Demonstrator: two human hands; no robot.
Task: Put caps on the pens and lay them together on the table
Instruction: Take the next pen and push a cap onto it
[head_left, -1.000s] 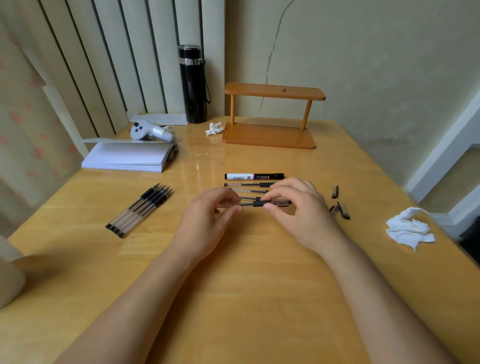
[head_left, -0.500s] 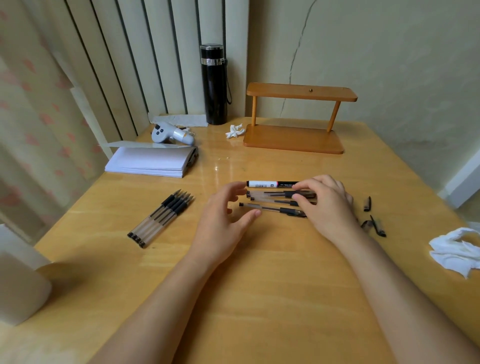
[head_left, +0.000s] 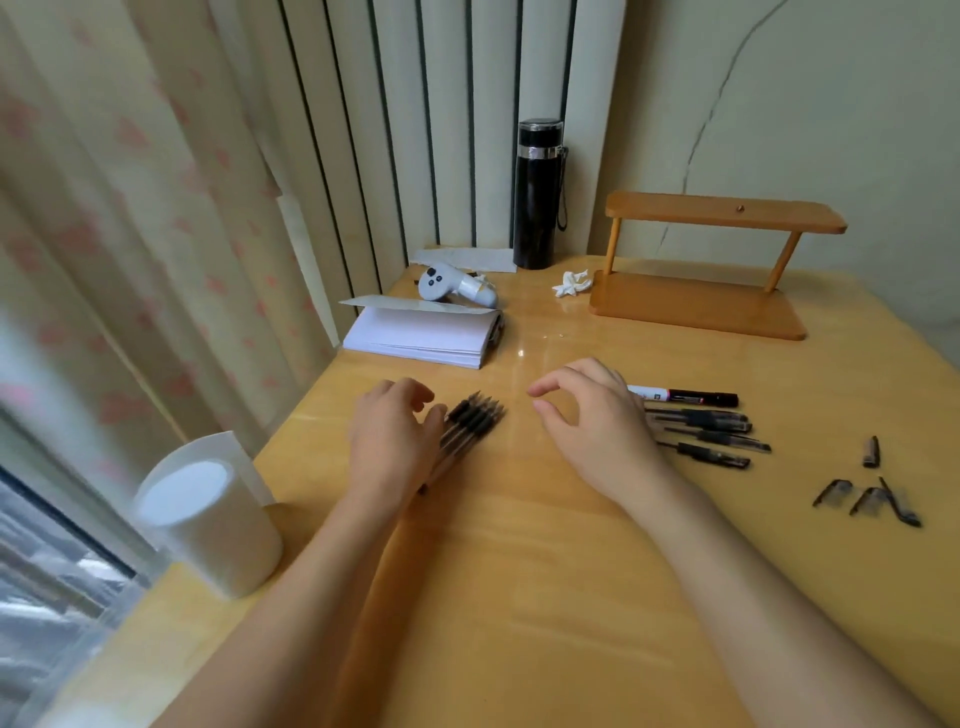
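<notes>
A bundle of several uncapped black-tipped pens (head_left: 475, 418) lies on the wooden table (head_left: 519, 571), tips pointing away from me. My left hand (head_left: 392, 439) rests over their barrels with curled fingers, thumb against the bundle, and hides the lower half. My right hand (head_left: 589, 415) hovers open and empty in the middle, thumb and forefinger apart. Just right of it lie several capped pens (head_left: 701, 434) in a row below a white-and-black marker (head_left: 683, 397). Several loose black caps (head_left: 870, 499) sit further right.
At the back stand a black bottle (head_left: 537, 195) and a wooden two-tier stand (head_left: 698, 306). A paper stack (head_left: 421, 338), a white controller (head_left: 457, 286) and a crumpled tissue (head_left: 571, 283) lie behind the pens. A white cylinder (head_left: 208, 514) stands at the table's left edge by the curtain.
The pen my hands held now lies with the capped row. My left hand has moved left onto the uncapped bundle, and my right hand has come off the row. The view swung left.
</notes>
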